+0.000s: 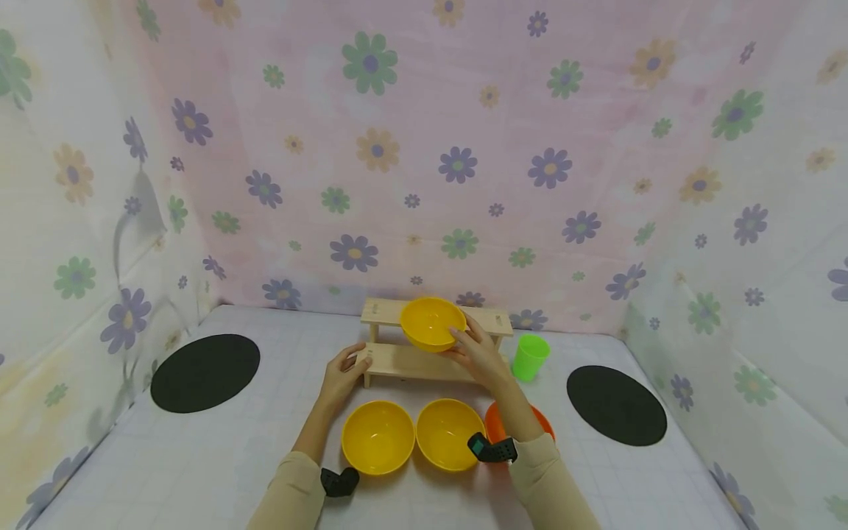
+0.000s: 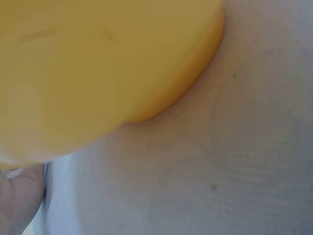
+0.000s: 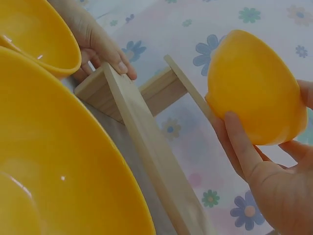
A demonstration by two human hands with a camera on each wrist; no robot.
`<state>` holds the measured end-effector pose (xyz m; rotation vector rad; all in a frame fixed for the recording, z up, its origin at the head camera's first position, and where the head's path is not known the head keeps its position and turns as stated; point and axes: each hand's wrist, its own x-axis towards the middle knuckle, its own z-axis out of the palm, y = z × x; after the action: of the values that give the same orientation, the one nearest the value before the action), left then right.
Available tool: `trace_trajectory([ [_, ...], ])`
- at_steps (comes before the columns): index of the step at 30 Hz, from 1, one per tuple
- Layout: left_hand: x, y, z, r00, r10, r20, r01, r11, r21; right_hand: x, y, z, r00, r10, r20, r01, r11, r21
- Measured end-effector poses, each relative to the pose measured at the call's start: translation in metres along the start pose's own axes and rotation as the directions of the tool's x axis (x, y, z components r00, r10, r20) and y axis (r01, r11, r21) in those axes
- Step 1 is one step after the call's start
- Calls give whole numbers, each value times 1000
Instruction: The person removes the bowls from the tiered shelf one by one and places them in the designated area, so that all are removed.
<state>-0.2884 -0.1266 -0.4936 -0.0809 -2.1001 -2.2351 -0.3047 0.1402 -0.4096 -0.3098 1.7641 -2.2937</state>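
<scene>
My right hand (image 1: 478, 359) holds a yellow bowl (image 1: 430, 321) at the upper step of a two-step wooden rack (image 1: 417, 362). In the right wrist view, fingers and thumb of that hand (image 3: 281, 188) grip the tilted bowl (image 3: 254, 88) near the upper board; whether its base touches the board I cannot tell. At the rack's left end, my left hand (image 1: 341, 374) grips the lower board, fingers curled about its edge. Two more yellow bowls, one left (image 1: 377, 439) and one right (image 1: 447, 433), stand side by side in front of the rack. One yellow bowl (image 2: 98, 73) fills much of the left wrist view.
An orange bowl (image 1: 539, 421) stands right of the yellow pair, partly behind my right forearm. A green cup (image 1: 531, 358) is just right of the rack. Black round mats lie on the table at left (image 1: 205, 373) and right (image 1: 616, 405). Flowered cloth (image 1: 411, 147) hangs behind.
</scene>
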Motion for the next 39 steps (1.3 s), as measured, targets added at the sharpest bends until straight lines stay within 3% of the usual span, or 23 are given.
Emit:
trace_trajectory([
  [7, 6, -14, -1, 1000, 0, -15, 0, 1000, 20, -14, -3, -14, 1000, 19, 14, -19, 999, -36],
  [15, 7, -18, -1, 1000, 23, -17, -23, 999, 23, -35, -5, -33, 997, 5, 80, 3, 995, -104],
  [23, 6, -16, 0, 1000, 14, -17, -14, 1000, 2, -59, -2, -51, 998, 54, 25, -49, 980, -195],
  [32, -4, 5, 2, 1000, 11, -1, -11, 1000, -18, -85, 0, -70, 997, 77, -24, -80, 973, -216],
  [39, 4, -11, 1, 1000, 1, -21, -2, 1000, -17, -107, 0, -88, 994, 97, -49, -106, 963, -250],
])
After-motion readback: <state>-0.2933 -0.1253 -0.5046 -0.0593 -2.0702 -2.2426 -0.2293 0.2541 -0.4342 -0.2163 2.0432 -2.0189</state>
